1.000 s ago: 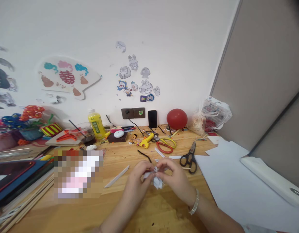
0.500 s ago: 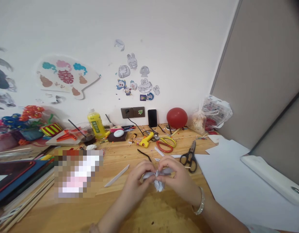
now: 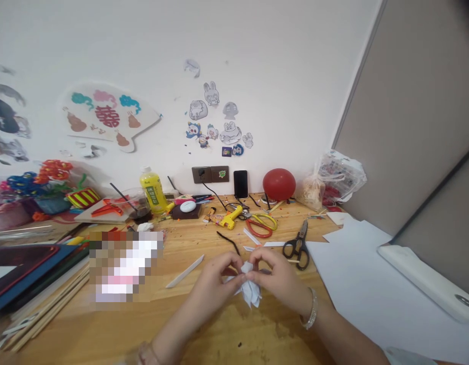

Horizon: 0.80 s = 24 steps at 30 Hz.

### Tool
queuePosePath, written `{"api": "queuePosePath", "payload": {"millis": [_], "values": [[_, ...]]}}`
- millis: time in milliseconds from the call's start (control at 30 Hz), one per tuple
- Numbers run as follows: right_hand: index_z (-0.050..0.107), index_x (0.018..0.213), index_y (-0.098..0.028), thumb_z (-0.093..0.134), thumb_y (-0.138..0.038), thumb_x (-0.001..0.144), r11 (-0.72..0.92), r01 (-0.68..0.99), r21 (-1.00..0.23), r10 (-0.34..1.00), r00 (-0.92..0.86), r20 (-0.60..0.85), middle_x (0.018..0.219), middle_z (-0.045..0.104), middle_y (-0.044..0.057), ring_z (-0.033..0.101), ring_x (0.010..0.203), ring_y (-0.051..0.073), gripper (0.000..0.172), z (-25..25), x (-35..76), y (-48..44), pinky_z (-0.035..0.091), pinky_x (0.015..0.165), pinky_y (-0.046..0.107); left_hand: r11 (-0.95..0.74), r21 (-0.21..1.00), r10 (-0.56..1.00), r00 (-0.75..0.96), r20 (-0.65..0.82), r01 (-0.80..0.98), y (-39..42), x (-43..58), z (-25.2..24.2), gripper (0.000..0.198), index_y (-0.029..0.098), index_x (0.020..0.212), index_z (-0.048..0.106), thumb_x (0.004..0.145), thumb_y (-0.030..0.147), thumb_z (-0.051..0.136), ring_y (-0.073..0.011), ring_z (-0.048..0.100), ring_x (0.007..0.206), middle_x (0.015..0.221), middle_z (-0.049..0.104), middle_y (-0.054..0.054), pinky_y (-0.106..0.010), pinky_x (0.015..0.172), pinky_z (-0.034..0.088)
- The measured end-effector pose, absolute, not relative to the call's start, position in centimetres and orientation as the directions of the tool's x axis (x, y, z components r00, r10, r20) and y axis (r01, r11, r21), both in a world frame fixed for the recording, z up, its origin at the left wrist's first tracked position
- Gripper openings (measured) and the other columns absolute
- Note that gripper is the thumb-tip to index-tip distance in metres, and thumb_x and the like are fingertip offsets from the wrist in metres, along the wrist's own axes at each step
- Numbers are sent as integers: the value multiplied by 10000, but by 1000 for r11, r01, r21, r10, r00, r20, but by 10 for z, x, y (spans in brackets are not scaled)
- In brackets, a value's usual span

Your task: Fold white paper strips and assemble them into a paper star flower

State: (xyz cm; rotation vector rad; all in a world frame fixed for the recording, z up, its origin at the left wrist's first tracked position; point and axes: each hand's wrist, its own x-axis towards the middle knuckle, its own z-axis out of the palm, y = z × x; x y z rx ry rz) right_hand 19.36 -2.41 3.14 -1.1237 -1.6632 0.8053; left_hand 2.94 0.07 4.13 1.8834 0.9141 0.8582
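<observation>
A small folded white paper piece (image 3: 251, 293) is held between both hands, just above the wooden table. My left hand (image 3: 222, 274) pinches it from the left with thumb and index finger. On the other side my right hand (image 3: 273, 274) grips it with thumb and fingers together. Pointed folds hang below the fingertips, and a blunt fold shows above them. Fingers hide part of the paper. A black stick-like piece (image 3: 228, 242) lies just beyond the hands, and a white paper strip (image 3: 185, 271) rests to the left.
Black-handled scissors (image 3: 297, 246), red-and-yellow-handled scissors (image 3: 261, 225) and a yellow glue gun (image 3: 231, 218) lie beyond. White paper sheets (image 3: 363, 274) cover the right side under a long white device (image 3: 428, 281). Wooden sticks (image 3: 53, 306) lie left. A yellow bottle (image 3: 152, 190) and red balloon (image 3: 279, 184) stand behind.
The paper has turned in my fingers: its side parts spread outward before, and now a fold stands up on top while more points hang below. Both hands stay on it.
</observation>
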Motion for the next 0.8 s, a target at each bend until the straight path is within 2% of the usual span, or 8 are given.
{"api": "queuePosePath", "payload": {"millis": [133, 233, 333, 567, 700, 800], "values": [[524, 693, -179, 615, -156, 662, 287, 219, -933, 955, -138, 262, 683, 534, -32, 524, 681, 130, 98, 16, 191, -16, 410, 641, 239, -276, 931, 861, 493, 129, 238, 7, 31, 31, 66, 162, 670, 544, 677, 216, 581, -122, 551, 613, 663, 579, 14, -212, 567, 428], [505, 696, -175, 616, -182, 651, 188, 113, -976, 975, -138, 172, 651, 527, -38, 517, 610, 114, 120, 4, 189, -9, 410, 575, 225, -207, 954, 872, 482, 79, 218, 14, 31, 21, 60, 157, 666, 544, 652, 204, 579, -112, 523, 571, 615, 552, 28, -202, 530, 404], [502, 697, -173, 635, -197, 627, 139, 77, -987, 984, -127, 128, 646, 536, -36, 515, 582, 108, 152, -2, 187, -5, 403, 546, 216, -155, 965, 875, 483, 35, 211, 17, 31, 17, 86, 155, 688, 544, 630, 199, 590, -108, 511, 561, 608, 549, 32, -197, 524, 395], [526, 688, -173, 648, -211, 636, 157, 148, -976, 982, -124, 139, 641, 549, -27, 522, 595, 115, 137, -2, 189, -3, 409, 554, 225, -245, 915, 891, 447, 82, 321, 17, 32, 20, 27, 158, 632, 549, 615, 176, 560, -115, 510, 564, 576, 552, 32, -201, 540, 390], [535, 731, -173, 673, -242, 626, 130, 100, -986, 971, -212, 106, 709, 564, -18, 552, 655, 131, 187, -1, 193, -1, 439, 625, 260, -250, 892, 893, 446, 62, 377, 18, 33, 19, 88, 150, 674, 596, 642, 199, 531, -126, 527, 576, 593, 579, 18, -209, 544, 390], [536, 713, -168, 678, -244, 623, 121, 112, -986, 971, -220, 94, 682, 553, -23, 541, 627, 126, 185, -2, 193, 0, 437, 606, 260, -285, 844, 886, 460, 52, 454, 18, 32, 18, 95, 145, 648, 604, 645, 210, 536, -135, 532, 598, 614, 601, 7, -214, 553, 388]]}}
